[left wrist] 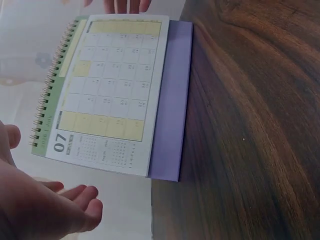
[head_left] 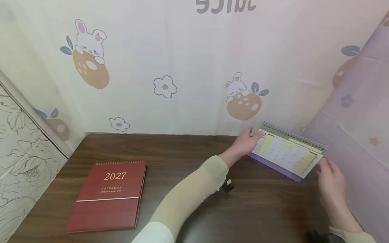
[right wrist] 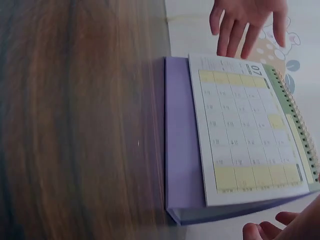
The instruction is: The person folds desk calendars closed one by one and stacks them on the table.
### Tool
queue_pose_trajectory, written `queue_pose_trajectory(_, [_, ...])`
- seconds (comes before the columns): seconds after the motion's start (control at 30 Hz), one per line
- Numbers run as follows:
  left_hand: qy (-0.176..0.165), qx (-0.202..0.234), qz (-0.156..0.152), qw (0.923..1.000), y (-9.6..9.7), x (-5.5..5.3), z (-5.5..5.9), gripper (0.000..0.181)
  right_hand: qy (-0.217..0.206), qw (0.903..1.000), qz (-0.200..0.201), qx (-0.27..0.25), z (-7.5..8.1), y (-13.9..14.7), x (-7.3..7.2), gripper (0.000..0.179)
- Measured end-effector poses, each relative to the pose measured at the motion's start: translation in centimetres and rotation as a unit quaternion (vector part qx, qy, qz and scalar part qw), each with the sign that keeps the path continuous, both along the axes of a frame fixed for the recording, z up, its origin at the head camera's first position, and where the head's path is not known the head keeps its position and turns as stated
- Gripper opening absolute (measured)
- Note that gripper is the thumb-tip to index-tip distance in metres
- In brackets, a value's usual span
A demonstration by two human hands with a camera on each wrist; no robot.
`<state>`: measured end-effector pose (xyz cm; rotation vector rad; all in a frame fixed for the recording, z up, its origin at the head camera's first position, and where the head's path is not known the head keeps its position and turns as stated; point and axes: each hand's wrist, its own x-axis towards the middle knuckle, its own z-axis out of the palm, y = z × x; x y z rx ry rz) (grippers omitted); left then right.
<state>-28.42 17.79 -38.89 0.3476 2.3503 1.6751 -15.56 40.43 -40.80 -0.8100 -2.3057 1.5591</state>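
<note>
While left hand and right hand flank purple desk calendar, neither grips it: fingers loose, gaps to page edges in wrist views! Calendar sits at table's far right, pages sloped back, spiral binding uppermost, purple base strip down on wooden table. Slope probably lets page 07 face person; hands at both ends likely suit squaring or steadying. Red 2027 calendar lies well apart, near left, cover readable from person's side.
</note>
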Motion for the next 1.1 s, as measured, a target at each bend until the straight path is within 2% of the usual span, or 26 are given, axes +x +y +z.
queue_pose_trajectory(0.2, [0.014, 0.014, -0.046, 0.9987, 0.4, -0.4, -0.4, 0.058, 0.002, 0.9998, 0.015, -0.015, 0.0, -0.5, -0.3, 0.074])
queue_pose_trajectory(0.5, [0.043, 0.001, -0.077, 0.9961, 0.3, -0.3, -0.4, 0.056, 0.011, 0.9994, 0.028, -0.016, 0.0, -0.5, -0.4, 0.071])
queue_pose_trajectory(0.7, [0.038, -0.019, -0.065, 0.9970, 0.1, -0.3, -0.6, 0.059, 0.017, 0.9991, 0.029, -0.026, -0.2, -0.1, -0.3, 0.075])
queue_pose_trajectory(0.93, [0.006, 0.013, -0.060, 0.9981, -0.1, -0.3, -0.7, 0.063, 0.019, 0.9985, 0.043, -0.027, -0.4, 0.5, 0.0, 0.076])
queue_pose_trajectory(1.1, [-0.002, 0.041, -0.055, 0.9976, -0.2, -0.2, -0.3, 0.065, 0.028, 0.9984, 0.023, -0.043, 0.0, 0.3, -0.2, 0.075])
